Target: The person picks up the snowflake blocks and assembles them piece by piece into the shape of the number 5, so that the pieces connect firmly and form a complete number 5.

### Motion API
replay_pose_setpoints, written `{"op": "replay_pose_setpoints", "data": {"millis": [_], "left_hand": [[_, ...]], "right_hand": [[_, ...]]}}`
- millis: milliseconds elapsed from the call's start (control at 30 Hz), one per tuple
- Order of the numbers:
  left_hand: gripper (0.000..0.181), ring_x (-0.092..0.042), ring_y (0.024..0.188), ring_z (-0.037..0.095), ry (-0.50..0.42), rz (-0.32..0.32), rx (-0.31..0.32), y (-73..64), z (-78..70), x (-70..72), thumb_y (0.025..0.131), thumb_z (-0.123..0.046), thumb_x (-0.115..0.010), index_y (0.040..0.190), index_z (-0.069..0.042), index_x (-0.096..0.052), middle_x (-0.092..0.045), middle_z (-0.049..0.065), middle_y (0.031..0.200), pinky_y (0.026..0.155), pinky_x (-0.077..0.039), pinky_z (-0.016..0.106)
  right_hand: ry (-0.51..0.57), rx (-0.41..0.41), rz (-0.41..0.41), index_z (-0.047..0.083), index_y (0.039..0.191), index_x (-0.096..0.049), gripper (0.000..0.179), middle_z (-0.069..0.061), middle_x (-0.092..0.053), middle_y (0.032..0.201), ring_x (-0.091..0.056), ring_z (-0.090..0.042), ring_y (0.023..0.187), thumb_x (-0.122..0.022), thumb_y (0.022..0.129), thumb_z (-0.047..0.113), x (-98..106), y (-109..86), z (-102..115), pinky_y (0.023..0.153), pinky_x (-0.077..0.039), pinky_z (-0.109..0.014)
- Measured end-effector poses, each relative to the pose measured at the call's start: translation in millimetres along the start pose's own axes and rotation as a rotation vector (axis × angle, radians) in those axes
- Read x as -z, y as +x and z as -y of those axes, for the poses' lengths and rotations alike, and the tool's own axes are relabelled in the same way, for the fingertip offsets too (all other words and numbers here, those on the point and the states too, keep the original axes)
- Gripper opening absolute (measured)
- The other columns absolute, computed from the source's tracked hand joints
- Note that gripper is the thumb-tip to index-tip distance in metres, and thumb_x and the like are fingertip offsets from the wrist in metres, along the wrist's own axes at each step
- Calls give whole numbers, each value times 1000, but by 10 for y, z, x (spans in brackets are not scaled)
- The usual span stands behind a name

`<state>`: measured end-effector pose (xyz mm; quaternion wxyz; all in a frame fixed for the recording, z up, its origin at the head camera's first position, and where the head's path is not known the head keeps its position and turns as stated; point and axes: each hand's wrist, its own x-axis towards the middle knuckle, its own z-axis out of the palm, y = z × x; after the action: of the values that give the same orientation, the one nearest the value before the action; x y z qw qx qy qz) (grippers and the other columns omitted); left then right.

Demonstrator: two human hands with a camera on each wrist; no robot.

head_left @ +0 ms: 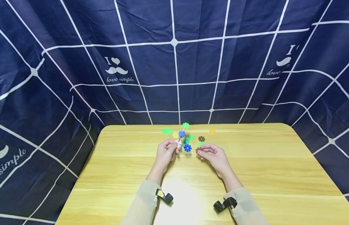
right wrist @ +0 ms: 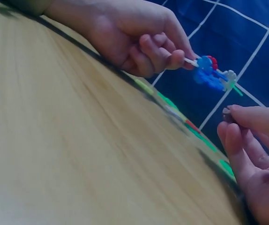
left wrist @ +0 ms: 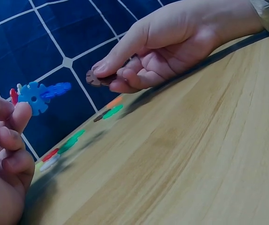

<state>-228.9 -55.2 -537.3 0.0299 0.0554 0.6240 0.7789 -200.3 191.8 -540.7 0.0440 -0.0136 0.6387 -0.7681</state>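
Near the middle of the table, my left hand (head_left: 164, 153) pinches a white snowflake disc (head_left: 179, 144) at one end of a joined cluster of slotted plastic discs. The cluster carries a blue disc (head_left: 187, 148) at its right, a second blue disc (head_left: 181, 134) higher up and a green disc (head_left: 186, 125) at its top. A red disc (right wrist: 212, 62) also shows in it from the right wrist view. Between thumb and fingers, my right hand (head_left: 216, 157) holds a brown snowflake disc (left wrist: 93, 78), apart from the cluster and to its right.
Loose discs lie on the wooden table (head_left: 121, 181) beyond the hands: green discs (head_left: 167, 131) at left, a brown disc (head_left: 201, 138) and an orange disc (head_left: 212, 131) at right. A red disc (left wrist: 50, 154) lies among them. A dark blue curtain (head_left: 152, 72) surrounds the table's back and sides.
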Motion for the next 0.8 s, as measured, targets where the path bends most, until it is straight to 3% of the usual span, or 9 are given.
{"op": "replay_pose_setpoints", "data": {"millis": [100, 300, 533, 800], "left_hand": [[18, -43, 44, 5, 2, 5, -8, 10, 15, 3, 106, -4, -64, 104, 13, -65, -72, -1, 70, 41, -35, 17], [8, -45, 45, 6, -7, 12, 12, 9, 13, -2, 105, -3, -65, 102, 3, -68, -75, -1, 73, 41, -36, 17], [14, -47, 46, 5, 4, 20, 38, -4, 4, -8, 105, -4, -65, 109, 9, -67, -76, -1, 76, 42, -38, 16], [11, -48, 47, 6, 8, 35, 34, -8, 11, -22, 105, -4, -65, 108, 7, -67, -77, 4, 79, 42, -39, 17]], "right_hand": [[-19, 12, -27, -14, 120, -67, 29, -7, -81, 101, -79, -19, 88, -79, 94, -8, -25, 1, 5, 79, -66, -30], [-51, 40, -60, -12, 117, -69, 27, -7, -80, 101, -79, -18, 89, -80, 92, -10, -56, 7, -17, 83, -66, -33], [-100, 75, -71, -12, 112, -70, 26, -7, -81, 101, -78, -16, 90, -84, 91, -7, -78, 0, -39, 87, -65, -32], [-187, 103, -93, -12, 109, -71, 27, -14, -81, 104, -78, -15, 90, -87, 89, -4, -113, -8, -37, 86, -65, -29]]}}
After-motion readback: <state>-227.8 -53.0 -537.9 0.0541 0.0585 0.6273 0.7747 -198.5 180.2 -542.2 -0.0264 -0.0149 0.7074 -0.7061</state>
